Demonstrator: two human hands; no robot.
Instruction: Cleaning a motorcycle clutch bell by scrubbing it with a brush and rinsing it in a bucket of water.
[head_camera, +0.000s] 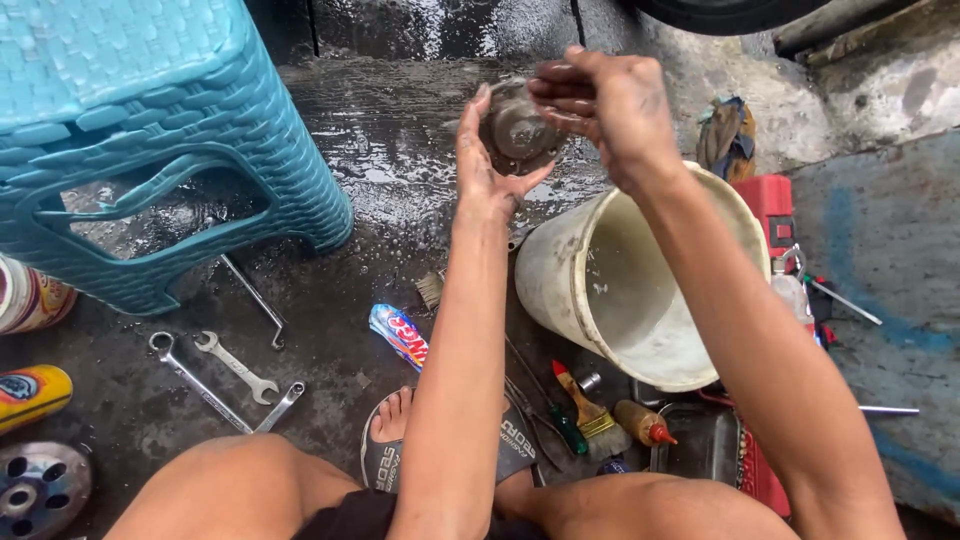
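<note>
Cradling a round metal cover (517, 128), open face toward camera: left hand (484, 170) and right hand (605, 105), fingers curled around it.

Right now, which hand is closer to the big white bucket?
The right. The right hand is just above the white bucket, its forearm crossing over the rim. The left hand is off to the bucket's left side, cupping the round metal part.

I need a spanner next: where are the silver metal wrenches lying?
In the head view, the silver metal wrenches lie on the wet concrete ground at lower left, just below the teal woven plastic stool and left of the person's sandalled foot.
</note>
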